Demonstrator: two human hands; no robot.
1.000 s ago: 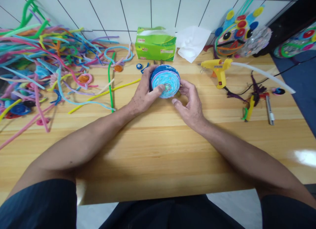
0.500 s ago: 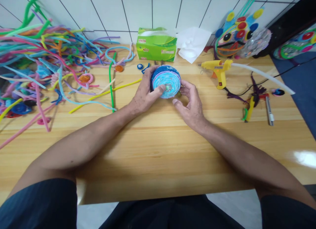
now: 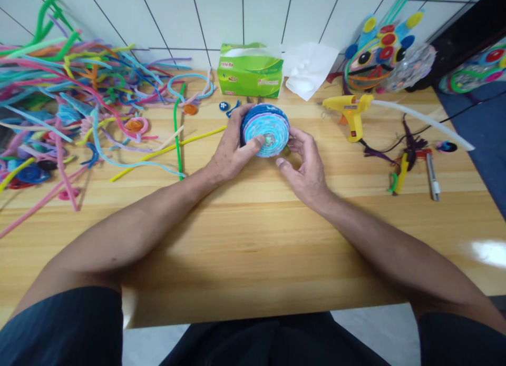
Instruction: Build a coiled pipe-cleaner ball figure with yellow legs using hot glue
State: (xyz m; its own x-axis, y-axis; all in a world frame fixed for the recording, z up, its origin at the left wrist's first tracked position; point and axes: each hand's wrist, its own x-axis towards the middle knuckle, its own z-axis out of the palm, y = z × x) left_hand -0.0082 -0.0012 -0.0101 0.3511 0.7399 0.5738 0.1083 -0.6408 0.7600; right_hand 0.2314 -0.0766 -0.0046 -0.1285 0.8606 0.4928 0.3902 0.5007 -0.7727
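Note:
A round craft piece (image 3: 272, 129), coiled in light blue with a darker blue and purple rim, is tilted so its flat face shows. Wrapped around its left side, my left hand (image 3: 233, 150) grips it with the thumb on the coiled face. My right hand (image 3: 306, 168) is at its lower right, fingers curved and apart from the thumb; the fingertips reach the piece's right edge, and whether they press on it is unclear. Just behind lie a small blue button-like disc (image 3: 223, 106) and a blue bent strip (image 3: 233, 109).
A heap of colourful pipe cleaners (image 3: 79, 92) covers the left. Behind stand a green tissue pack (image 3: 251, 73) and a white tissue (image 3: 308, 73). To the right are a yellow glue gun (image 3: 350, 113) with a white glue stick, a utility knife (image 3: 432, 176) and decorated figures (image 3: 375, 60).

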